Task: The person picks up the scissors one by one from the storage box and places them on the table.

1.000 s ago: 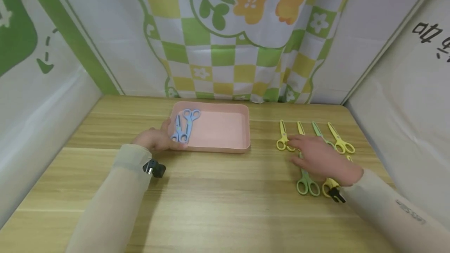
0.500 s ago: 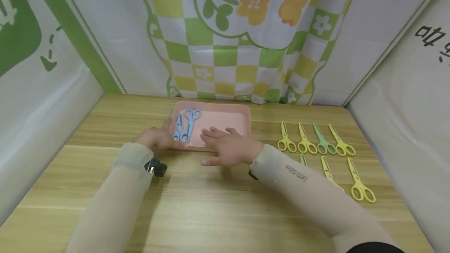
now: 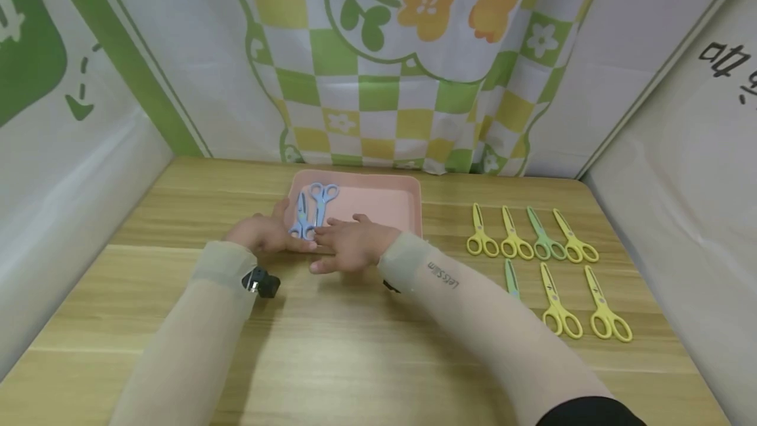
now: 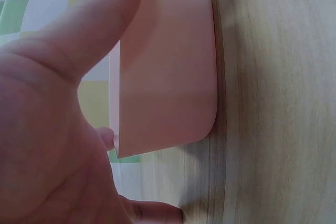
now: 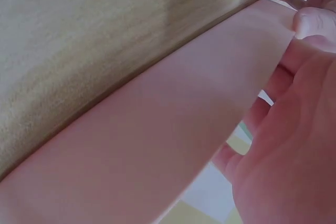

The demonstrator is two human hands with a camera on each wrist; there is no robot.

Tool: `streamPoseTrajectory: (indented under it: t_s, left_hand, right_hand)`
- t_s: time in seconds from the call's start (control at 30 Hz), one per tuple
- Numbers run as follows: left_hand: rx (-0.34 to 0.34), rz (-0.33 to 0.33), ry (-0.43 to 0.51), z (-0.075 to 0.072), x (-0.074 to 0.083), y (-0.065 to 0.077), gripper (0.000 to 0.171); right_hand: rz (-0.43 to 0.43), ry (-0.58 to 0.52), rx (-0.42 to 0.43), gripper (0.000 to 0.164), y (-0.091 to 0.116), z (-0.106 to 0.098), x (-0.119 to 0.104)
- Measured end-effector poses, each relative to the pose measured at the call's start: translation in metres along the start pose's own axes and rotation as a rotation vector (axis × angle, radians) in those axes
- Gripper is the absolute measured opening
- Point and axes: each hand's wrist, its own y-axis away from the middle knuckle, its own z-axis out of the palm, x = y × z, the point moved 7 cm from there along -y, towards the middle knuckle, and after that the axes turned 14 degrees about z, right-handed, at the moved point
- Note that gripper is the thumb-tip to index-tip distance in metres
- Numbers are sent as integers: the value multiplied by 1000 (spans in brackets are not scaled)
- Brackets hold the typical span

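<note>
Two pairs of blue scissors, the left pair [image 3: 302, 217] and the right pair [image 3: 322, 201], lie in the left part of a pink tray [image 3: 378, 181]. At the tray's front left corner my left hand [image 3: 257, 234] rests with its thumb along the front wall and fingers by the left side. That thumb is straight against the pink wall [image 4: 168, 82] in the left wrist view. My right hand [image 3: 355, 245] hovers palm down over the tray's front rim, fingers stretched toward the blue scissors; nothing shows in its grip. Its fingers hide the right pair's tip.
On the wooden table [image 3: 355, 360], several yellow scissors [image 3: 604, 314] lie in two rows at the right, with green scissors [image 3: 547, 243] among them. My right forearm partly covers another green pair [image 3: 512, 278]. A checked curtain [image 3: 384, 97] hangs behind the table.
My right hand has swung left from above the yellow and green scissors to the tray, then farther left toward the blue scissors. My left hand has stayed at the tray's corner.
</note>
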Motion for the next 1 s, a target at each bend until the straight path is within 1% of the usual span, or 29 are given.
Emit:
streamPoseTrajectory:
  t_s: [0.1, 0.2, 0.37, 0.5, 0.57, 0.63, 0.67, 0.73, 0.77, 0.87, 0.9, 1.0]
  left_hand:
    - [1, -15, -9, 0, 2, 3, 142]
    - [-5, -8, -6, 1, 3, 2, 138]
    - [-1, -6, 16, 2, 1, 0, 134]
    - [4, -14, 14, 1, 2, 0, 136]
    - [7, -21, 16, 1, 1, 1, 136]
    - [5, -27, 21, 1, 0, 2, 137]
    - [7, -33, 27, 1, -1, 2, 137]
    - [14, -45, 36, 1, -3, 1, 138]
    - [17, -46, 38, 1, -4, 0, 140]
    - [25, -48, 42, 1, -6, -2, 144]
    - [26, -45, 41, 2, -6, -3, 144]
    - [29, -51, 46, 2, -7, -4, 144]
  right_hand:
    - [22, 36, 34, 77, 0, -3, -1]
    - [40, 58, 55, 75, 0, -6, -1]
    - [70, 52, 0, 75, 3, -6, 1]
    - [116, 24, -12, 74, 7, -13, 13]
    - [123, -37, -24, 73, 8, -20, 22]
    - [129, -120, -40, 71, 7, -28, 33]
    - [139, -148, -27, 70, 6, -33, 40]
    - [187, -243, -13, 69, 3, -43, 56]
    - [222, -279, 0, 67, 1, -47, 65]
    - [384, -384, 9, 61, -3, -52, 88]
    - [434, -456, -15, 59, -5, -49, 93]
    - [538, -591, -42, 49, -9, -43, 99]
